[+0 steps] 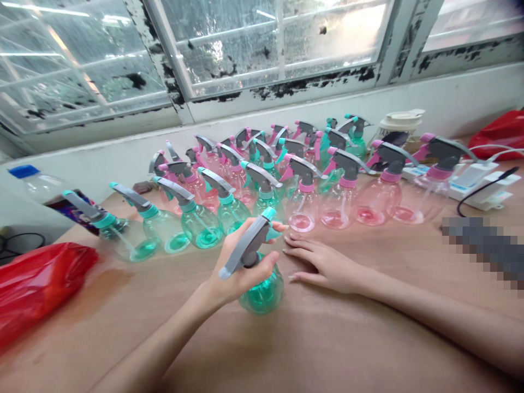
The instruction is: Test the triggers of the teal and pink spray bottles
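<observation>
My left hand (229, 275) is wrapped around the neck of a green spray bottle (262, 295) with a grey and teal trigger head. That bottle is upright on or just above the table, in front of the others. Part of its body is hidden by my fingers and thumb. To the right, my right hand (327, 263) lies palm down on the table, fingers apart and holding nothing. Just beyond my hands stand a green spray bottle (200, 226) and a pink spray bottle (302, 210), part of a front row of several.
More pink and green spray bottles crowd the back near the windows. Red plastic bags (45, 284) lie at the left and far right. A bottle with a blue cap (24, 172) leans at left. A power strip (478, 185) with cables and a lidded cup (397, 125) stand at right.
</observation>
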Demonstrator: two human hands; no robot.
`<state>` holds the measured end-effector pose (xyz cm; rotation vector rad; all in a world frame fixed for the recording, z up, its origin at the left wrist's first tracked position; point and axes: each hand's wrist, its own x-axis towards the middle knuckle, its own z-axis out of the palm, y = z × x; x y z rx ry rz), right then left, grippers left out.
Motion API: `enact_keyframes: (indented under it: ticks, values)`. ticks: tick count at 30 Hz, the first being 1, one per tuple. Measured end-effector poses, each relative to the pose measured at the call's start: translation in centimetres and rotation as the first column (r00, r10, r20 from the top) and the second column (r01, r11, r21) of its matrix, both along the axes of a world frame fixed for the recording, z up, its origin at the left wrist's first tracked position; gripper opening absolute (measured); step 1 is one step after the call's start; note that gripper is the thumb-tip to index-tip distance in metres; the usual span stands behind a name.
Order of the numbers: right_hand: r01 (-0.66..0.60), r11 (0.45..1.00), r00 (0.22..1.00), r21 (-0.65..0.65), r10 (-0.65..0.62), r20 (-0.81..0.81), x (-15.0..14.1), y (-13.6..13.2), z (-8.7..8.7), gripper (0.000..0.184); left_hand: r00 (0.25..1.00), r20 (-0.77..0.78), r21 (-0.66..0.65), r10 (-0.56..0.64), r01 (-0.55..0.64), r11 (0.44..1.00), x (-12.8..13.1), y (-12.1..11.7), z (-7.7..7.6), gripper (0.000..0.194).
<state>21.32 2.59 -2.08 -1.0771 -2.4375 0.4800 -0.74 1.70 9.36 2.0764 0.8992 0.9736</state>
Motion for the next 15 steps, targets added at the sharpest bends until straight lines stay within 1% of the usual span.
enact_keyframes:
  ticks: [3, 6, 8, 10, 11, 15]
  values:
    - [-0.004, 1.0, 1.0, 0.002, 0.004, 0.002, -0.02, -0.02, 0.0, 0.067, 1.0, -0.008, 0.013, 0.03, -0.03, 0.999, -0.18, -0.06, -0.24, 0.027]
    - [-0.008, 1.0, 1.0, 0.003, 0.008, 0.012, -0.04, -0.06, 0.02, 0.068, 0.998, -0.036, 0.0, 0.059, -0.059, 0.998, -0.4, -0.09, -0.46, 0.016]
    - [-0.006, 1.0, 1.0, 0.007, 0.006, 0.015, -0.05, -0.07, 0.02, 0.069, 0.997, -0.046, -0.007, 0.069, -0.069, 0.998, -0.44, -0.13, -0.45, 0.009]
    - [-0.003, 1.0, 1.0, 0.014, 0.003, 0.004, -0.05, -0.07, -0.03, 0.068, 0.996, -0.044, 0.0, 0.073, -0.073, 0.997, -0.36, -0.14, -0.29, 0.007]
    - [-0.003, 1.0, 1.0, 0.016, 0.003, -0.005, -0.05, -0.06, -0.07, 0.067, 0.997, -0.04, 0.007, 0.07, -0.069, 0.998, -0.29, -0.11, -0.19, 0.009]
    - [-0.008, 1.0, 1.0, 0.014, 0.009, -0.016, -0.02, 0.0, -0.22, 0.067, 0.999, -0.027, 0.022, 0.031, -0.03, 0.999, -0.03, 0.09, 0.08, 0.026]
